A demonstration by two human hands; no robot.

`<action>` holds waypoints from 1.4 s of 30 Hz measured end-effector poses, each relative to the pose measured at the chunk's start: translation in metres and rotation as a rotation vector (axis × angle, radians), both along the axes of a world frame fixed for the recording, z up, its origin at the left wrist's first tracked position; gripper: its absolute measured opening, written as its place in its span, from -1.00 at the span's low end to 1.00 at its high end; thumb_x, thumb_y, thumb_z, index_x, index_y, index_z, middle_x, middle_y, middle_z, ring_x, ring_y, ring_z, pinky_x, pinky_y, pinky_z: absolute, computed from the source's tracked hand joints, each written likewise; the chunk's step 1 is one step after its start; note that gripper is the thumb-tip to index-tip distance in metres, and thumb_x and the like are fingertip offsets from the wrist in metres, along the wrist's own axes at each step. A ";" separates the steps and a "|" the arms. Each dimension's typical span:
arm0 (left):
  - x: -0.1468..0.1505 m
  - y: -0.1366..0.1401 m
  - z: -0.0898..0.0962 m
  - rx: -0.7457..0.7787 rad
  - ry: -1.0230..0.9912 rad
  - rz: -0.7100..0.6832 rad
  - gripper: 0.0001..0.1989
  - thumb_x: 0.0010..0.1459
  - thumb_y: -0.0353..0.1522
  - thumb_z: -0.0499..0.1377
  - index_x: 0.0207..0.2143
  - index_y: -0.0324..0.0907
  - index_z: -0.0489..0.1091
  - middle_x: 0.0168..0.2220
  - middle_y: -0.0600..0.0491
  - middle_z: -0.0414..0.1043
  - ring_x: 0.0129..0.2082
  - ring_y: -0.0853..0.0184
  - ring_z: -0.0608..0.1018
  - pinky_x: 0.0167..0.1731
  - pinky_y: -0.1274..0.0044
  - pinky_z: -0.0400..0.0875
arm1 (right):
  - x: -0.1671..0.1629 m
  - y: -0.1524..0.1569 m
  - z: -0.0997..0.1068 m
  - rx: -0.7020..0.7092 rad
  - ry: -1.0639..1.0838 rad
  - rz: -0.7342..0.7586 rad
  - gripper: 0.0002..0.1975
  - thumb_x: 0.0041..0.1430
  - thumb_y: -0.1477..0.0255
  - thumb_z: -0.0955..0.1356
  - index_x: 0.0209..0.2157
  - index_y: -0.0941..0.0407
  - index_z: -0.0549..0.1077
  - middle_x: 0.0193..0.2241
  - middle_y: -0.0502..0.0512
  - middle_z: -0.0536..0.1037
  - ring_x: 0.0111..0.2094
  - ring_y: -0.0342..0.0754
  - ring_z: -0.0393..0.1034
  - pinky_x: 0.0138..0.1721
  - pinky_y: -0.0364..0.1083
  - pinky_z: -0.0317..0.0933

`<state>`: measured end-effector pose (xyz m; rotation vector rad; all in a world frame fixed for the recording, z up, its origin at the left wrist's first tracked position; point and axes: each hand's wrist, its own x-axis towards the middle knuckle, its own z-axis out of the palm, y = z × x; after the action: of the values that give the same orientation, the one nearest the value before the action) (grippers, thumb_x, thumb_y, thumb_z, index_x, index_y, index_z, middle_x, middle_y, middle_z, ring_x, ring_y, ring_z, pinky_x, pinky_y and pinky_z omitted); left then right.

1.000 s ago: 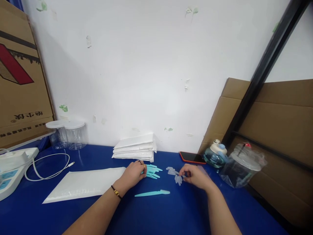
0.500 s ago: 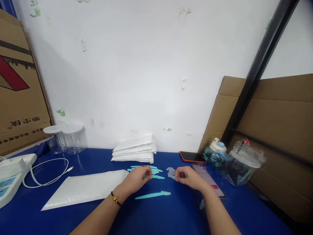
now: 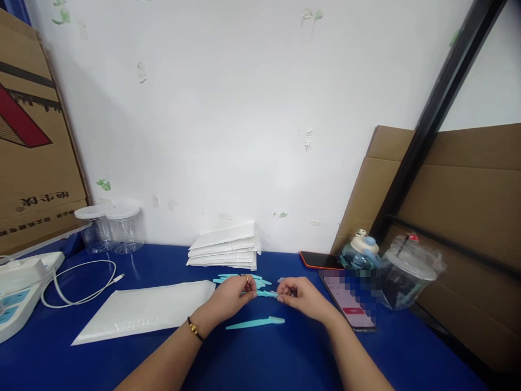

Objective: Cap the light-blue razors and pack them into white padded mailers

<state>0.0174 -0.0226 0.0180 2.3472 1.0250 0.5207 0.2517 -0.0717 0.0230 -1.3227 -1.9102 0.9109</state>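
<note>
My left hand (image 3: 231, 297) is closed on a turquoise eyebrow razor (image 3: 266, 294), whose blade end points right. At that end, the fingers of my right hand (image 3: 303, 297) pinch a small translucent blade cap, mostly covered by the fingertips. Whether the cap sits fully on the blade I cannot tell. Behind my left hand lie several more razors (image 3: 261, 282) in a loose pile. Translucent caps (image 3: 280, 280) peek out behind my right hand. Closer to me, a single razor (image 3: 255, 323) lies flat on the blue table (image 3: 260, 361).
A white padded envelope (image 3: 142, 309) lies at left, with stacked envelopes (image 3: 222, 252) by the wall. Farther left are a charging cable (image 3: 81, 304), a power strip (image 3: 20, 304) and clear jars (image 3: 124, 233). Two phones (image 3: 321, 260), (image 3: 354, 310) and a bagged cup (image 3: 409, 274) stand right.
My right hand has moved left from the caps to the blade end of the razor in my left hand. My left hand stays nearly in place.
</note>
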 end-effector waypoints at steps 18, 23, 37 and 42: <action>-0.003 0.004 -0.003 0.239 0.310 0.048 -0.76 0.14 -0.35 0.02 -0.18 -0.09 0.42 -0.25 0.01 0.42 -0.25 0.27 0.46 -0.25 0.51 0.26 | 0.065 -0.042 0.036 0.029 -0.316 -0.190 -0.84 0.05 0.38 0.31 -0.38 0.14 0.51 -0.49 0.03 0.50 -0.48 -0.12 0.31 -0.45 -0.19 0.15; -0.003 0.010 -0.011 0.256 0.299 0.062 -0.78 0.12 -0.37 0.05 -0.20 -0.10 0.41 -0.23 0.01 0.39 -0.22 0.27 0.45 -0.22 0.50 0.26 | 0.090 -0.093 0.012 -0.116 -0.530 -0.370 -0.84 -0.13 0.47 0.37 -0.39 0.10 0.47 -0.42 0.03 0.49 -0.40 -0.06 0.34 -0.40 -0.18 0.16; -0.005 0.010 -0.016 0.269 0.221 0.027 -0.91 0.10 -0.39 0.10 -0.35 -0.10 0.40 -0.29 0.06 0.36 -0.22 0.28 0.40 -0.24 0.50 0.21 | 0.047 -0.035 0.001 -0.085 -0.203 -0.059 -0.91 0.07 0.48 0.28 -0.34 0.09 0.38 -0.52 -0.07 0.32 -0.50 -0.18 0.17 -0.47 -0.23 0.08; -0.005 0.009 -0.016 0.305 0.240 0.021 -0.93 0.11 -0.41 0.10 -0.33 -0.14 0.37 -0.24 0.04 0.34 -0.19 0.28 0.38 -0.20 0.49 0.21 | 0.027 0.005 -0.010 -0.175 0.318 0.009 -0.64 -0.09 0.34 0.46 -0.22 0.13 0.40 -0.50 -0.05 0.37 -0.51 -0.21 0.23 -0.44 -0.20 0.15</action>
<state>0.0124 -0.0131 0.0020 2.7230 1.1463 0.4355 0.2784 -0.0665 0.0125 -1.1835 -1.6223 1.2369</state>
